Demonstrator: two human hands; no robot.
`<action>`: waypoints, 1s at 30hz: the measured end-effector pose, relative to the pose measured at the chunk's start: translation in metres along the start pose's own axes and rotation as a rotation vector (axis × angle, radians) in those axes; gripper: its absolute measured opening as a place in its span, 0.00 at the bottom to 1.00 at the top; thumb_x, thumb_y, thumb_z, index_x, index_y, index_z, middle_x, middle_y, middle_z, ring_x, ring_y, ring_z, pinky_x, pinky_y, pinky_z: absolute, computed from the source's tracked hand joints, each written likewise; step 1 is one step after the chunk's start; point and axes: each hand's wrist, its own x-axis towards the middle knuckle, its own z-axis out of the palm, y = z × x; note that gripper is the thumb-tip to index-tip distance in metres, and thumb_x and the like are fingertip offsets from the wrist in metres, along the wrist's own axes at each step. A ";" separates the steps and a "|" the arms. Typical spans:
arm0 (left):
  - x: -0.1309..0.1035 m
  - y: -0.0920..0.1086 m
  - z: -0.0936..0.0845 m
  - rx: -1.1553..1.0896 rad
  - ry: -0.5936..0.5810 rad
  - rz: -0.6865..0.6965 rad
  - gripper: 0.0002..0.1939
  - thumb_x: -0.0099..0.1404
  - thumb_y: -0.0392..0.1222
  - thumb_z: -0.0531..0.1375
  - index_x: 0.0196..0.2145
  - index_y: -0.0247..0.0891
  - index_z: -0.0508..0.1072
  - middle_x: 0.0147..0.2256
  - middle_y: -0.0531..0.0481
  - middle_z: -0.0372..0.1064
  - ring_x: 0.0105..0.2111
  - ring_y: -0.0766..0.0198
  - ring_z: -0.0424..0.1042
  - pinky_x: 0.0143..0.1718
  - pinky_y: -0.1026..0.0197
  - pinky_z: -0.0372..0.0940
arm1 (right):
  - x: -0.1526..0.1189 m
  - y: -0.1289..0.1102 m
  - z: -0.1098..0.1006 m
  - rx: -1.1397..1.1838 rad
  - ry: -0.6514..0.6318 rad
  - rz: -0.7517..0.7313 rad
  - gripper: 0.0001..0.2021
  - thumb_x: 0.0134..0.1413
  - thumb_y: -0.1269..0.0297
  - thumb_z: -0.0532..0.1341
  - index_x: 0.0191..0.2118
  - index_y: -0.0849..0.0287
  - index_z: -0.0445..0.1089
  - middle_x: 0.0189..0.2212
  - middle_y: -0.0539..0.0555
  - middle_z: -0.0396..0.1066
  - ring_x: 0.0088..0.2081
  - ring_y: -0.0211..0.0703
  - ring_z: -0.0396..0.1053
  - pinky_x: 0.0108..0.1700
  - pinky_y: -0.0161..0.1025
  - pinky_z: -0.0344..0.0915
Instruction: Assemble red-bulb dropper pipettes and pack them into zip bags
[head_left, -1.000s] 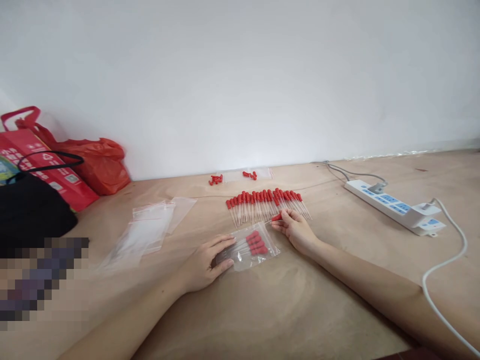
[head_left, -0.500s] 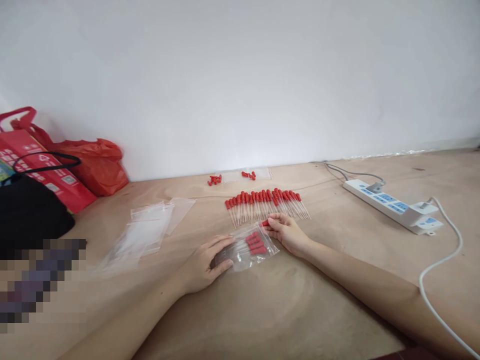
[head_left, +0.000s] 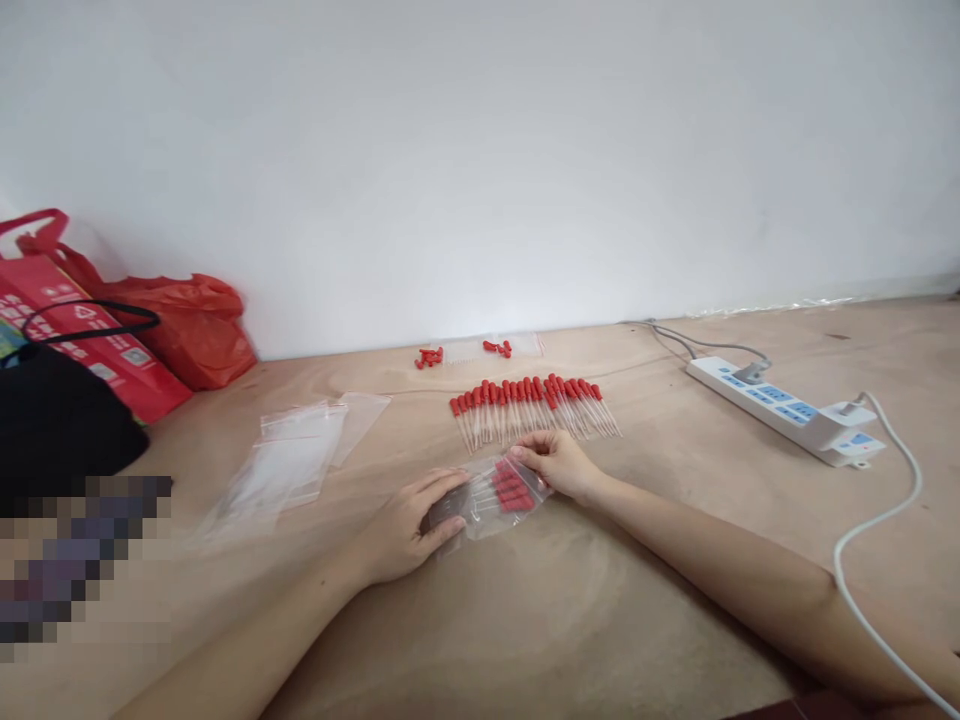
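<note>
A clear zip-lock bag (head_left: pixel 484 528) lies on the table with several red-bulbed droppers (head_left: pixel 515 490) inside, their bulbs toward the bag's mouth on the right. My left hand (head_left: pixel 412 525) grips the bag's left end between thumb and fingers. At the upper right corner of the mouth, my right hand (head_left: pixel 553 463) is closed in a pinch on the bag's edge, close by the uppermost bulb; whether a dropper is also between the fingertips is hidden. Just behind the hands, a row of loose droppers (head_left: pixel 525 395) lies side by side, bulbs pointing away from me.
Flat clear bags (head_left: pixel 296 450) are piled at left. By the wall lie filled bags with red bulbs (head_left: pixel 497 348). A white power strip (head_left: pixel 772 405) with cables (head_left: pixel 847 545) is at right. Red bags (head_left: pixel 187 330) and a black cloth item (head_left: pixel 67 420) stand at left.
My right hand has moved left onto the bag's mouth. The red-bulbed dropper it held there has slid into the bag. My left hand stays on the bag.
</note>
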 end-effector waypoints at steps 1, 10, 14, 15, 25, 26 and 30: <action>0.000 0.000 0.000 0.001 -0.002 -0.003 0.22 0.62 0.47 0.51 0.53 0.40 0.58 0.52 0.46 0.59 0.52 0.57 0.58 0.52 0.53 0.56 | 0.000 0.000 0.000 -0.001 -0.006 0.020 0.08 0.44 0.61 0.61 0.27 0.61 0.65 0.09 0.42 0.57 0.09 0.28 0.53 0.11 0.27 0.49; 0.001 0.000 -0.001 0.008 0.000 0.021 0.22 0.62 0.46 0.51 0.53 0.38 0.58 0.53 0.45 0.59 0.52 0.58 0.58 0.53 0.53 0.56 | -0.001 0.006 -0.002 0.007 0.000 -0.064 0.10 0.41 0.64 0.62 0.29 0.60 0.61 0.23 0.47 0.68 0.13 0.27 0.58 0.12 0.27 0.52; 0.002 0.002 -0.002 0.011 -0.016 0.008 0.22 0.62 0.46 0.50 0.53 0.38 0.58 0.53 0.45 0.59 0.52 0.58 0.58 0.52 0.54 0.56 | 0.003 0.008 -0.003 -0.061 0.010 -0.155 0.08 0.41 0.66 0.62 0.29 0.61 0.63 0.27 0.51 0.70 0.26 0.35 0.68 0.23 0.29 0.62; 0.002 0.002 -0.003 0.011 -0.019 0.005 0.22 0.62 0.46 0.50 0.53 0.38 0.58 0.53 0.45 0.59 0.52 0.59 0.58 0.52 0.54 0.56 | 0.004 0.008 -0.003 -0.088 0.021 -0.164 0.07 0.41 0.66 0.62 0.29 0.61 0.63 0.26 0.52 0.70 0.27 0.36 0.68 0.24 0.30 0.63; 0.002 0.004 -0.003 0.009 -0.007 0.001 0.22 0.62 0.45 0.51 0.53 0.37 0.58 0.52 0.44 0.59 0.52 0.58 0.58 0.52 0.53 0.56 | 0.007 0.012 -0.004 -0.270 0.064 -0.265 0.07 0.43 0.63 0.61 0.27 0.61 0.68 0.26 0.53 0.71 0.27 0.38 0.68 0.29 0.34 0.65; 0.002 0.004 -0.003 0.011 -0.006 0.003 0.22 0.62 0.45 0.51 0.53 0.38 0.59 0.52 0.44 0.59 0.52 0.58 0.58 0.52 0.53 0.56 | 0.008 0.014 -0.005 -0.262 0.056 -0.281 0.07 0.43 0.63 0.61 0.27 0.61 0.69 0.29 0.54 0.71 0.29 0.38 0.69 0.30 0.34 0.65; 0.002 0.004 -0.003 0.015 -0.005 0.011 0.22 0.62 0.45 0.51 0.53 0.38 0.59 0.52 0.45 0.59 0.52 0.59 0.58 0.53 0.54 0.55 | 0.011 0.012 -0.008 -0.232 0.009 -0.239 0.05 0.41 0.66 0.62 0.27 0.62 0.68 0.29 0.53 0.70 0.27 0.35 0.68 0.26 0.32 0.64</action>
